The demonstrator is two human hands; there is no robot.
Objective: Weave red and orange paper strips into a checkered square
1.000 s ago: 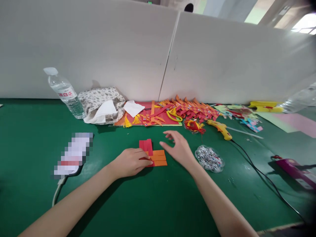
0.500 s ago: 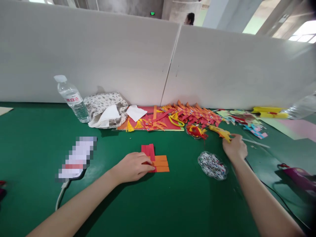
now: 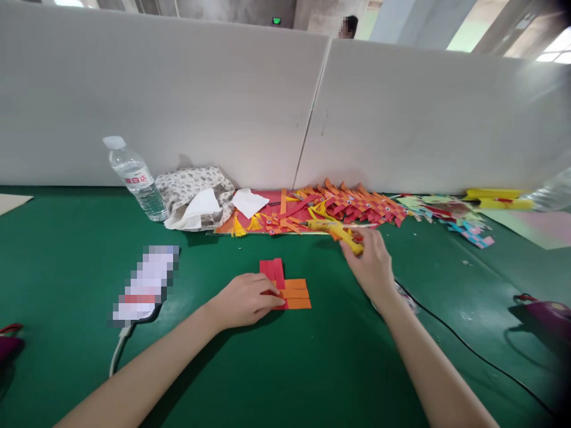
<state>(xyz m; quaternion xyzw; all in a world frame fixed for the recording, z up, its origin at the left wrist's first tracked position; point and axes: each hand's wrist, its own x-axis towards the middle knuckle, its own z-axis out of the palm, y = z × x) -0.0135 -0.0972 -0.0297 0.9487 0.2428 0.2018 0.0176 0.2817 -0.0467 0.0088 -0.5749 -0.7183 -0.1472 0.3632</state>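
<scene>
My left hand [image 3: 252, 300] rests on a small piece of woven paper strips [image 3: 295, 293], red and orange, lying flat on the green table. Its fingers are together and bent, with the tips on the red strips; part of the paper is hidden under them. A yellow hot glue gun [image 3: 341, 233] is in my right hand [image 3: 369, 261], held above the table with its nozzle pointing left. My right fingers are wrapped round its handle. A black cord [image 3: 464, 336] trails to the right. Beneath my right forearm, a clear dish [image 3: 407, 296] is mostly hidden.
Along the white partition [image 3: 214, 101] lie finished red and orange woven paper pieces [image 3: 357, 202], yellow tassels [image 3: 238, 227], a tissue pack [image 3: 196, 187] and a water bottle [image 3: 138, 181]. A phone [image 3: 147, 285] with a cable is at left. Paper scraps [image 3: 468, 229] and purple-handled scissors [image 3: 546, 312] are at right.
My right hand has lifted the hot glue gun and carried it left, in front of the red and orange paper pieces. My left hand stays on the paper strips.
</scene>
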